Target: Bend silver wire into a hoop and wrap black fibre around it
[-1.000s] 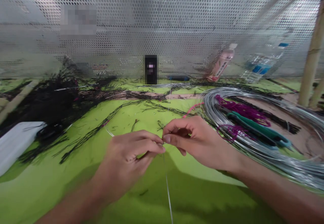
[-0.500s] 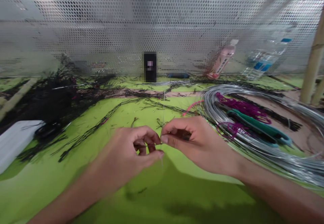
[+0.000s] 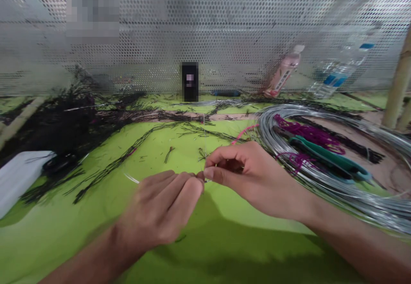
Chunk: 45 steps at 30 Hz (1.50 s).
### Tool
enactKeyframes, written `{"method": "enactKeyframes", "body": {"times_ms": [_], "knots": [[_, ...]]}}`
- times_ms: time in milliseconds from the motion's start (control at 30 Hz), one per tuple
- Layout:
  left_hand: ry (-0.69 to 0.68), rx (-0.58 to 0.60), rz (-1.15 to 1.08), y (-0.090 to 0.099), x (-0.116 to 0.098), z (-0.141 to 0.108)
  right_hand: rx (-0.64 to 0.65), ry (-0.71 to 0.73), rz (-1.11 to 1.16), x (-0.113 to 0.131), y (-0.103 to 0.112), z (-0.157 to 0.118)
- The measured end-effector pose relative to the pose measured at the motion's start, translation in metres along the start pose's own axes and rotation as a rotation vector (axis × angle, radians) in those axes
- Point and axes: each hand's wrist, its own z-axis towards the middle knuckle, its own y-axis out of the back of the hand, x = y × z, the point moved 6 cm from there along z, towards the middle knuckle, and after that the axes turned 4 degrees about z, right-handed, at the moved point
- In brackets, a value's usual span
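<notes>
My right hand (image 3: 253,181) pinches a thin wire (image 3: 204,134) between thumb and forefinger. The wire runs up from the fingertips toward the back of the table. My left hand (image 3: 167,207) is curled closed with its back turned up, and its fingertips meet those of the right hand. Pale wire ends (image 3: 131,178) stick out beyond the left knuckles. What lies right between the two sets of fingertips is hidden. Short dark strands (image 3: 168,153) lie on the green table (image 3: 105,237) behind the hands.
A coil of silver wire (image 3: 266,123) lies at right, with green-handled pliers (image 3: 330,158) and purple cord (image 3: 308,134) inside it. Dark strands (image 3: 61,125) are heaped at left near a white box (image 3: 22,175). A pink bottle (image 3: 284,72) and a clear bottle (image 3: 342,76) lean at the back.
My left hand has rolled over from an open-looped pinch to a closed curl, its back now upward. Pale wire ends now show at its left. The right hand has barely moved.
</notes>
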Motion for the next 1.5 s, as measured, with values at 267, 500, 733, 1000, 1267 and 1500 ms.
{"method": "enactKeyframes", "body": {"times_ms": [267, 500, 733, 1000, 1267, 1500], "knots": [[0.415, 0.111, -0.216, -0.001, 0.014, 0.002, -0.056, 0.076, -0.004, -0.001, -0.003, -0.004], [0.73, 0.102, -0.512, -0.001, 0.028, -0.003, -0.062, 0.047, -0.009, -0.004, -0.004, -0.002], [0.636, -0.022, -0.433, 0.001, 0.024, -0.006, -0.058, 0.005, 0.018, -0.004, -0.004, 0.004], [-0.091, -0.011, -0.277, 0.011, -0.003, 0.009, -0.062, -0.057, 0.032, -0.007, -0.001, 0.005], [0.385, 0.316, -0.397, -0.001, 0.021, 0.014, -0.083, 0.033, 0.019, -0.004, -0.002, 0.0], [0.294, 0.315, -0.249, -0.001, 0.021, 0.011, -0.057, -0.007, -0.02, -0.005, -0.005, 0.001]]}}
